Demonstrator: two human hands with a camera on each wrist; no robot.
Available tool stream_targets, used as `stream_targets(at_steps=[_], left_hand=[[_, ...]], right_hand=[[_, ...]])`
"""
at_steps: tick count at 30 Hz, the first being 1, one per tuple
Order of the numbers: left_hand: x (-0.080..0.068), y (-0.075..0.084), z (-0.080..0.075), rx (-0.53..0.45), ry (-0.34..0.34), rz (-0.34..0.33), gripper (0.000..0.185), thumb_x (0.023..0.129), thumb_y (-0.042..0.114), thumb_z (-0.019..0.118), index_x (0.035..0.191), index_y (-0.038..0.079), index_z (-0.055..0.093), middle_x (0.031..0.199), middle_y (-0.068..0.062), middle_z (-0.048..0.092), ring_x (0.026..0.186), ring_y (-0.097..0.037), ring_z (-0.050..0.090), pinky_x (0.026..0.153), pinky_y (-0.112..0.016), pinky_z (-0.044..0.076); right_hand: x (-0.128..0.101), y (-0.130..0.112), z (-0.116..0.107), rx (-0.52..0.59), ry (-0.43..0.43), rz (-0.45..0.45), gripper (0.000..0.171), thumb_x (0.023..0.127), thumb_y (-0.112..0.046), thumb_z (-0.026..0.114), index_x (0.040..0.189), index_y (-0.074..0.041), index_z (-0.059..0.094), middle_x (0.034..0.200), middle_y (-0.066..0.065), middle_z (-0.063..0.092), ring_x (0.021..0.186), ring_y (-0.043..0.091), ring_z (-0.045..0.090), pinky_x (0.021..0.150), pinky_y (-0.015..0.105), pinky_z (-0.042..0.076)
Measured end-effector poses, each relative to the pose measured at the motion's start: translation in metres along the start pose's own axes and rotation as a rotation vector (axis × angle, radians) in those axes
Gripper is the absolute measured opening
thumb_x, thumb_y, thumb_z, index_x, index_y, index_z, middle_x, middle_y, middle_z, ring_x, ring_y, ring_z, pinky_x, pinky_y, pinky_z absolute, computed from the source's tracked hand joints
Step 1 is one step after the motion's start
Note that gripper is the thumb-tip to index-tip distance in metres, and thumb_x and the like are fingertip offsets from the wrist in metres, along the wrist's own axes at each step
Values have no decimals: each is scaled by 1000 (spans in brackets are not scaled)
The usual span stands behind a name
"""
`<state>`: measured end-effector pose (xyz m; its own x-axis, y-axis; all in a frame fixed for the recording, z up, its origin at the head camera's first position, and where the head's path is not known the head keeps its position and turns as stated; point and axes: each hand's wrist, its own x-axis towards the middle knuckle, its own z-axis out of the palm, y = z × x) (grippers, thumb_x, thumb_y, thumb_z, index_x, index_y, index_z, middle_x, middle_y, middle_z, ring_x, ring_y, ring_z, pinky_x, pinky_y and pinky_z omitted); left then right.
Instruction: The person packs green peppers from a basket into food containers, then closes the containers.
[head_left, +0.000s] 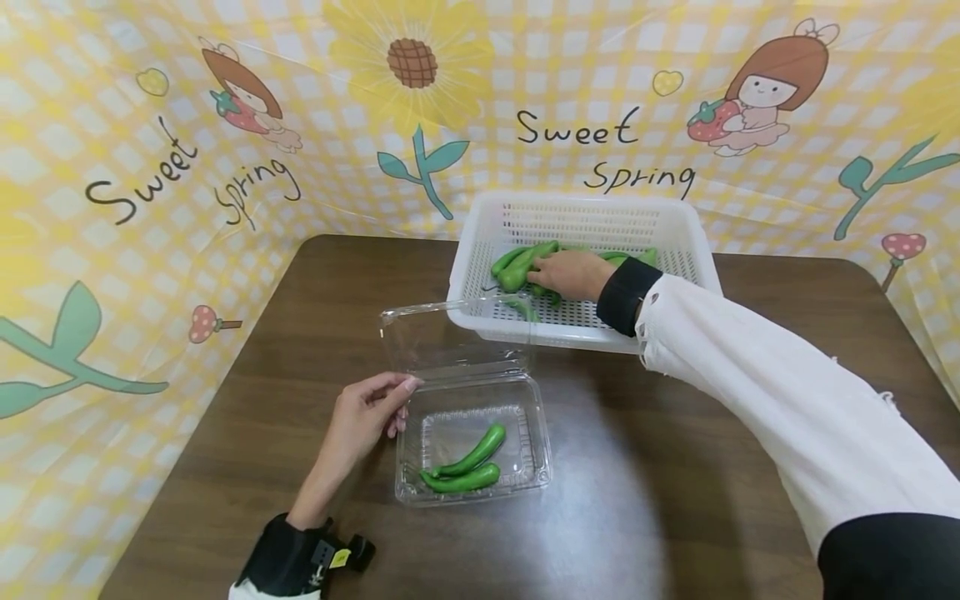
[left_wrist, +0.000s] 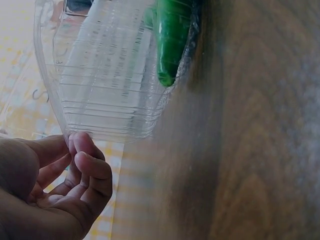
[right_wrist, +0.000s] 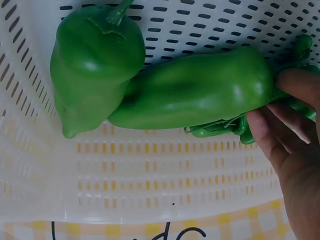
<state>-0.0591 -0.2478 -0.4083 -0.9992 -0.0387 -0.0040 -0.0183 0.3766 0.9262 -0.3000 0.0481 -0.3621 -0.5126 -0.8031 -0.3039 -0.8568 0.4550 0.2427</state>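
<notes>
The left hand (head_left: 365,421) rests relaxed against the open clear clamshell box (head_left: 472,442) holding two green peppers (head_left: 468,467) on the brown table (head_left: 675,500). The right hand (head_left: 570,273) reaches into the white basket (head_left: 480,242), fingers touching a long green pepper (right_wrist: 200,90); whether it grips is unclear.

Green peppers (right_wrist: 192,92), white basket (head_left: 480,237), brown table (head_left: 675,467) — yellow-checked backdrop (head_left: 90,275)
</notes>
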Motion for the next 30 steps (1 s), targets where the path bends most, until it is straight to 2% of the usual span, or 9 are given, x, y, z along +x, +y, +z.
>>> stream_targets(at_steps=[10,18,22,30], left_hand=[[0,0,1,-13,-4,13,22,98,27,64,106,9,74,66,-13,62,49,-14,56,46,-33,51],[1,0,3,-17,2,9,21,97,26,65,104,9,74,65,-10,61,48,-13,55,45,-31,50],[1,-1,4,-14,2,-1,21,97,27,65,104,8,74,65,-10,61,48,-13,55,45,-32,50],[1,0,3,1,-1,3,22,98,27,64,104,8,74,65,-8,60,48,-14,56,45,-32,51]], right_hand=[[2,-1,1,-34,13,-43,44,96,5,53,139,-2,50,131,23,57,108,35,64,96,45,53],[-2,0,3,-56,63,-82,35,93,7,56,126,-2,56,114,18,63,95,33,65,88,43,55],[-4,1,4,-67,97,-98,34,90,8,59,123,-2,56,110,17,63,91,32,64,85,43,55],[-8,4,-1,-104,75,-38,49,90,8,59,137,-3,51,124,19,60,106,35,64,95,44,54]])
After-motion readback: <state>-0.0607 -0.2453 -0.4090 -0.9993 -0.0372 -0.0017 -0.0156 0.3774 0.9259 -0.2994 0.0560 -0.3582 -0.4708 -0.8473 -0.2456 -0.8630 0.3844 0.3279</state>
